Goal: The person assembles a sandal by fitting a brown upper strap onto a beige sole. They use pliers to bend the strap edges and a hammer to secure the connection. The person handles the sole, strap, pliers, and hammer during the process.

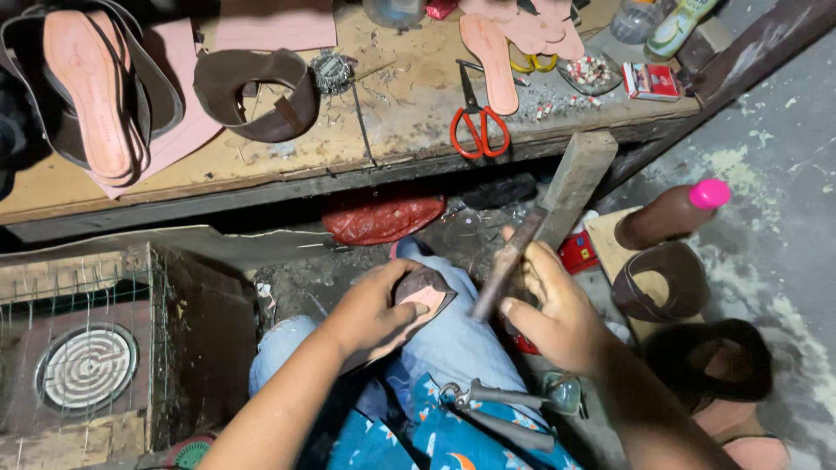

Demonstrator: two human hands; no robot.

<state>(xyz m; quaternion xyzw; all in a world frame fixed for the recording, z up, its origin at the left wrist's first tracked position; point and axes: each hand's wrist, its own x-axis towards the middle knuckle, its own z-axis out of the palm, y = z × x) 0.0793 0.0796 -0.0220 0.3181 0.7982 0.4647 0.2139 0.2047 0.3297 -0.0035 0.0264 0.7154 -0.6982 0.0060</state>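
Red-handled scissors (478, 129) and a pink flat insole (491, 61) lie on the worn wooden bench (366, 130) ahead; grey metal pliers (496, 409) rest on my lap. My left hand (376, 312) clamps the brown-and-pink shoe sole piece (424, 294) on my knee; my right hand (557, 309), fingers closed, grips the wooden-handled hammer (509, 261) just beside it.

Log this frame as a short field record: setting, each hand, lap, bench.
setting: cobbler's bench, person seated below it
left hand: presses a shoe sole on the knee
right hand: grips a hammer, head near the sole
lap: pliers
bench: red scissors, pink insoles, brown strap loop
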